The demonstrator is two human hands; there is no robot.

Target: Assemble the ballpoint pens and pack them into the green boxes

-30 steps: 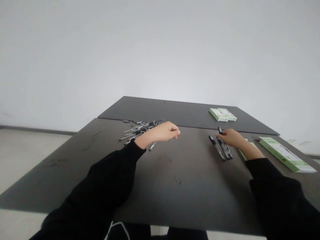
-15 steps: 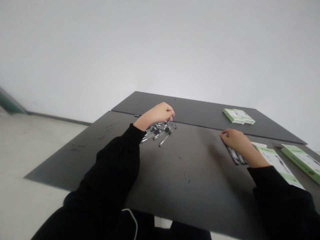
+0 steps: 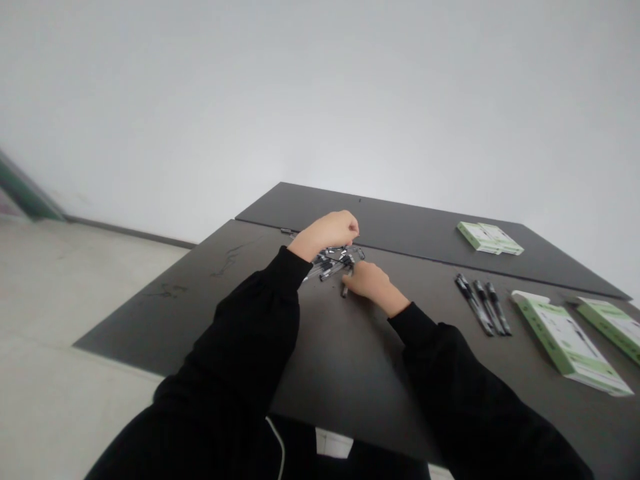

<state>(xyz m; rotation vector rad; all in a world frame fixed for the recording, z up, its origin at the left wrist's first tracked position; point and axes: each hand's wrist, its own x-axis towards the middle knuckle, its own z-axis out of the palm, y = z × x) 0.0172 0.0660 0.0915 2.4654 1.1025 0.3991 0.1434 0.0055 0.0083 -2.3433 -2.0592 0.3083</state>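
My left hand (image 3: 333, 230) hovers at the far side of a loose pile of clear-barrelled pens (image 3: 327, 268), its fingers curled together. Whatever those fingers hold, if anything, is hidden. At the pile's near right edge, my right hand (image 3: 371, 283) has its fingers closed round a pen (image 3: 345, 289), whose end sticks out below them. Farther right, a small group of pens (image 3: 484, 307) lies side by side on the dark table (image 3: 325, 360).
A green and white pen box (image 3: 573, 340) with a raised flap lies right of the pen row, beside another box (image 3: 613, 327). More such boxes (image 3: 490, 238) rest on the rear table (image 3: 400, 223). A seam runs between the tables, and a pale wall (image 3: 320, 100) stands behind.
My right hand has moved left from the pen row to the pile and closed on a pen, leaving the row uncovered. My left hand stays over the pile. The view has shifted slightly.
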